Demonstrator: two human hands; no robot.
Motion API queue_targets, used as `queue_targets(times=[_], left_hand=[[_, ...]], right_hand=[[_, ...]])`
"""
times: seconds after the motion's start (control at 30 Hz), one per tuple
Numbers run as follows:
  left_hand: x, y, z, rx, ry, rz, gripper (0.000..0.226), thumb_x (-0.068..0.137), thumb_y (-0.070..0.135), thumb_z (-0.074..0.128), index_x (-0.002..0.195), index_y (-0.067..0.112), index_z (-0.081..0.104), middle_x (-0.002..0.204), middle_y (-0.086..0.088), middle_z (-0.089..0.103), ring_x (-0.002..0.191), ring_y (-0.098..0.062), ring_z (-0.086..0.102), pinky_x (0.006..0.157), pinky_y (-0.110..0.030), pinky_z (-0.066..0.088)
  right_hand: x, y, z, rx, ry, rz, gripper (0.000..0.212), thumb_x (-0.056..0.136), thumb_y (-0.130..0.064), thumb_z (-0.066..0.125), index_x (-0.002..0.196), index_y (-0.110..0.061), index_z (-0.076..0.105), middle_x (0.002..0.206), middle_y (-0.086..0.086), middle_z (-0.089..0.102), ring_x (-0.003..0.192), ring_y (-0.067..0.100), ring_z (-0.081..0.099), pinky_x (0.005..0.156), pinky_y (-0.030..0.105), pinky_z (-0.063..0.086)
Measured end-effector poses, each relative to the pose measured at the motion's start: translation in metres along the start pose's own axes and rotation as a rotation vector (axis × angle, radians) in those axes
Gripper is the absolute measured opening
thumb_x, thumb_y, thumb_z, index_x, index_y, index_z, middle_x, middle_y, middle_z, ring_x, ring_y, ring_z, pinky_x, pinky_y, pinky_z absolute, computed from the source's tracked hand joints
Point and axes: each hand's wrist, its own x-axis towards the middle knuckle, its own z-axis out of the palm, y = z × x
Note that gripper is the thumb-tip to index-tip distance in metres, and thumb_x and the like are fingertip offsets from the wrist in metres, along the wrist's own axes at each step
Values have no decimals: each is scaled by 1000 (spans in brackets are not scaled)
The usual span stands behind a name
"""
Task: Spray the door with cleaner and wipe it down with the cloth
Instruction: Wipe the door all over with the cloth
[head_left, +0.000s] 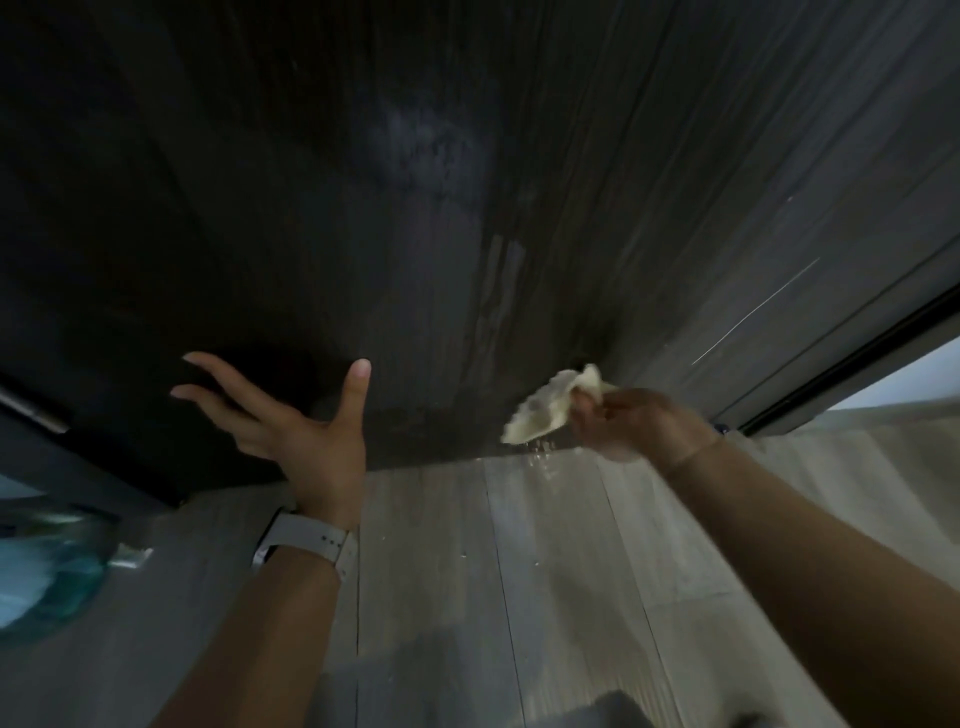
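We're looking down at a dark wood-grain door (467, 182) that fills the upper part of the view; its bottom edge meets the pale plank floor (545, 571). A wet, streaky patch shows on the door near its middle, with run marks trailing down toward the bottom edge.

Containers: at the floor's left edge we see a blurred, teal glass-like vessel (47, 571). Its contents are too blurred to tell.

Right hand (628, 423): fingers curled, pinching a crumpled pale cloth (545, 410). The cloth sticks out to the left of the hand, close to the door just above its bottom edge. We can't tell whether the cloth touches the door. Small light specks lie on the floor directly under the cloth.

Left hand (306, 431): spread, fingers straight and fanned, thumb up, holding nothing. It sits in front of the door's lower left part; contact with the door we can't tell. A light watch strap (306, 543) wraps that wrist. The two hands are well apart, with the cloth between them but much closer to the right one.

A bright strip shows at the right edge, beyond the door frame (852, 364).
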Motion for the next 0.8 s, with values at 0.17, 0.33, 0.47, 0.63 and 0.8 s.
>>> queue_targets(times=[0.17,0.33,0.47,0.63,0.8], left_hand=[[-1,2,-1,-5,-12,-11,125,73,63,74,155,22,-11,159,-19,-21,149,-37,-7,119,-57,3],[1,3,-4,-18,-23,-14,123,73,58,76,155,26,-11,160,-18,-21,149,-34,-6,118,-50,0],[-1,-2,-13,-15,-61,-14,119,75,56,75,152,38,-14,160,-9,-24,149,-32,-8,120,-55,7],[3,10,-25,-1,2,66,117,78,50,76,154,31,-10,160,-10,-23,150,-30,-8,117,-59,20],[18,16,-41,66,75,169,108,82,46,74,156,23,-1,160,-18,-17,150,-32,-4,121,-48,12]], right_hand=[[-38,-24,2,228,191,-75,16,94,-2,55,83,9,56,115,3,62,108,16,62,81,18,54],[-34,66,30,-146,397,-964,22,92,-5,59,113,-3,66,113,9,61,87,5,58,86,15,48],[-54,85,46,-118,302,-1500,37,85,-1,68,122,-2,62,106,9,46,92,-6,51,85,6,44],[-44,71,51,-344,295,-1946,33,88,3,59,121,1,63,113,9,41,104,23,50,91,26,45],[17,121,31,-1019,-67,-2147,39,86,0,56,120,-20,57,116,9,43,104,31,44,87,32,42]])
